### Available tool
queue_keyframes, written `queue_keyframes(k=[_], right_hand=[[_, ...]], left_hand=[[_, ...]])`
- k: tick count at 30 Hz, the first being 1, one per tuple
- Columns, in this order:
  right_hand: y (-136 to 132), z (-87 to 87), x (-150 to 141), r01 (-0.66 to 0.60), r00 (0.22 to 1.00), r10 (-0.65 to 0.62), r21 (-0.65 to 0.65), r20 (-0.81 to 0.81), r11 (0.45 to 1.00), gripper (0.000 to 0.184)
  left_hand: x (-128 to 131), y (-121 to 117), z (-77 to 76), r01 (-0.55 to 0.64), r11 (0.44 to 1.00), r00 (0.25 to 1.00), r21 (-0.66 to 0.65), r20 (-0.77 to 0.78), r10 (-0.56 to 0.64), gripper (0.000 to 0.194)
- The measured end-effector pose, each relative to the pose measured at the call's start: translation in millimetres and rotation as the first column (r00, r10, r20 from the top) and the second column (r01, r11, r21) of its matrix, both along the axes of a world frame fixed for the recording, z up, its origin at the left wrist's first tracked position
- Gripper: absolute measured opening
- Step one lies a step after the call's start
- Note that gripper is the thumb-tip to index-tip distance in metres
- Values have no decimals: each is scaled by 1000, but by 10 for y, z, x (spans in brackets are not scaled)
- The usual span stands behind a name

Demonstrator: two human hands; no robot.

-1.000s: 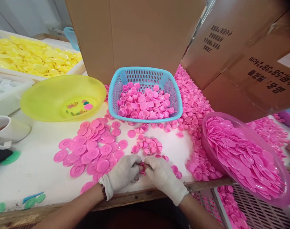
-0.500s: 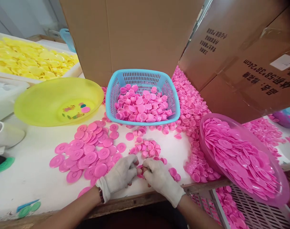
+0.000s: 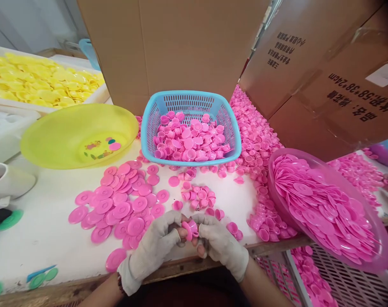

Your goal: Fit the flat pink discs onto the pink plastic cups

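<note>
Both my hands wear pale gloves with bare fingertips and meet near the table's front edge. Between them is a small pink toy cup (image 3: 193, 227) with a pink saucer (image 3: 186, 230) against its base, tilted sideways. My left hand (image 3: 157, 241) pinches the saucer side. The fingers of my right hand (image 3: 222, 242) close on the cup side by its handle. Loose pink saucers (image 3: 121, 209) lie spread to the left of my hands. Just beyond them, a small group of pink cups (image 3: 200, 195) rests on the white tabletop (image 3: 47, 221).
A blue basket (image 3: 190, 163) holds cups with saucers. Left of it stands a yellow basin (image 3: 53, 136); at right, a pink basin (image 3: 380, 256) is full of saucers. Cups heap along cardboard boxes (image 3: 187, 47). A white mug (image 3: 13, 181) stands at left. Part of another person's hand shows at the right edge.
My hands have turned and drawn slightly toward me, bringing the cup and saucer into clear view between the fingertips. The camera view has shifted slightly.
</note>
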State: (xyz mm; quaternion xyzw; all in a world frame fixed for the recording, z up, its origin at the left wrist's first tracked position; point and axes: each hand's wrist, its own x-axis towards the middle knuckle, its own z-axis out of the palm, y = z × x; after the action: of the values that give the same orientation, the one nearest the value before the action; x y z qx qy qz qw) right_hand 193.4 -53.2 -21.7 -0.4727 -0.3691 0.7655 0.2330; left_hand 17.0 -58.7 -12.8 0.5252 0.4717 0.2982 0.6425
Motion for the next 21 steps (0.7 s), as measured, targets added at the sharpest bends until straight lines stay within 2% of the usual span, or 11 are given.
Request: queue_keyframes(k=[2, 6, 10, 13, 21], right_hand=[[-24, 21, 8, -20, 999, 19, 18, 51, 1000, 19], [-71, 60, 54, -116, 972, 80, 156, 222, 981, 20], [-55, 45, 103, -252, 898, 137, 234, 418, 939, 12], [6, 16, 133, -305, 886, 202, 198, 417, 932, 8], [163, -20, 100, -358, 870, 337, -8, 360, 934, 15]], left_hand=[[2, 2, 13, -16, 998, 998, -62, -65, 12, 15], [25, -8, -1, -13, 976, 970, -219, -238, -41, 16], [108, 6, -63, 34, 967, 970, -251, -226, -93, 10], [151, 49, -125, 57, 958, 979, -280, -170, -108, 13], [169, 152, -237, 58, 928, 983, -369, -142, -118, 17]])
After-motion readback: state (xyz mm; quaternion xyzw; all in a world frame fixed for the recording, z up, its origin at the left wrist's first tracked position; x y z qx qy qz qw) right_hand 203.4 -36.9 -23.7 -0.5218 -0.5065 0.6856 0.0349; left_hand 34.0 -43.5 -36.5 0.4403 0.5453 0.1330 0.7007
